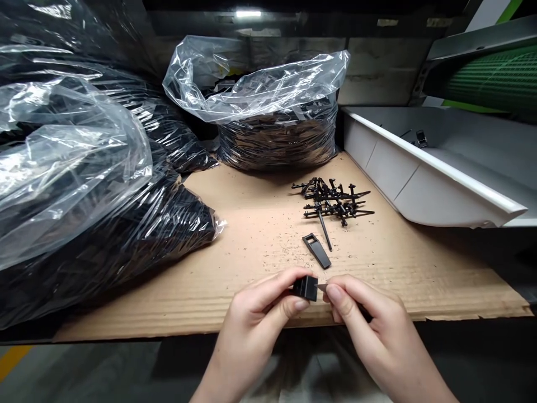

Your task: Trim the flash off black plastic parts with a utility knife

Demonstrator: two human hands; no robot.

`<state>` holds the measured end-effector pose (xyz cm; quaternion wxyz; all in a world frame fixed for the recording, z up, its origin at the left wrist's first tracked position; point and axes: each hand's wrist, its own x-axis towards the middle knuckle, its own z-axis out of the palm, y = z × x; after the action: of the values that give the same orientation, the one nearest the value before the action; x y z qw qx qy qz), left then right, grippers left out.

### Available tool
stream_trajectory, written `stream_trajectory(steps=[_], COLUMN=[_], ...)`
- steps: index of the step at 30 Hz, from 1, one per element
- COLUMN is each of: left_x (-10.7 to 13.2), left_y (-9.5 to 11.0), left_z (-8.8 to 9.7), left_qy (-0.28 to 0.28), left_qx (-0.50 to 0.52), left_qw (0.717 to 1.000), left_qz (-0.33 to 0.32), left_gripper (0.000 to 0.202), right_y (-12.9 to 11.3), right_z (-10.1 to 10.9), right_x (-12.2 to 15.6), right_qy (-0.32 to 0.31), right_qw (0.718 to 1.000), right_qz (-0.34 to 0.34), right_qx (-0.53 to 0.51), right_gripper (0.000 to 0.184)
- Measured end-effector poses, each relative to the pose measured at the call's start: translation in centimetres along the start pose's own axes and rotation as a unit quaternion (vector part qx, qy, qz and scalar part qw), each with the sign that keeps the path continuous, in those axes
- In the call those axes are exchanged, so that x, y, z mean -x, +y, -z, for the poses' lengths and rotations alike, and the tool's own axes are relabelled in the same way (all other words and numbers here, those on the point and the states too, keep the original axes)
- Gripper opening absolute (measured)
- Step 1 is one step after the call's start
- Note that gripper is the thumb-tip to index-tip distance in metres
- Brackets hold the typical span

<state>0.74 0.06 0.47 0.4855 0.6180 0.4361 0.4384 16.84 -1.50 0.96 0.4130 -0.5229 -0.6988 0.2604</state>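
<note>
Between the thumb and fingers of my left hand (264, 308) is a small black plastic block (306, 287). My right hand (356, 310) pinches a thin, pointed, blade-like piece (321, 287), its tip at the block's right side; whether it touches is too small to tell. Just beyond my hands lies a flat black tapered plastic piece (319, 254) with a square opening at one end. Farther back, a loose pile of black plastic sprue-like sticks (335, 198) rests on the cardboard, one stick (324, 230) pointing toward me.
Cardboard (247, 207) covers the worktop, with dark crumbs scattered on it. Clear plastic bags of black parts stand at the left (104, 224) and at the back (277, 134). A white tray (436, 184) with a small black part (421, 138) borders the right, below a green ribbed belt (495, 78).
</note>
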Motion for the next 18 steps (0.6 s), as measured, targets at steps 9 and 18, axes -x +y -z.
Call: stream_trajectory(steps=[9,18], left_x=[-0.02,-0.07], left_y=[0.14,-0.2], left_z=[-0.28,-0.59], left_qy=[0.032,0.06], left_qx=[-0.005,0.024], left_qw=[0.999,0.996], left_qz=[-0.004,0.057], left_gripper=[0.03,0.024], right_y=[0.2,-0.69], right_z=[-0.11,0.68], right_x=[-0.16,0.67], right_qy=[-0.005,-0.025], right_qw=[1.0,0.994], right_qz=[0.0,-0.018], right_qx=[-0.026,-0.102], right_gripper=[0.027,0.028])
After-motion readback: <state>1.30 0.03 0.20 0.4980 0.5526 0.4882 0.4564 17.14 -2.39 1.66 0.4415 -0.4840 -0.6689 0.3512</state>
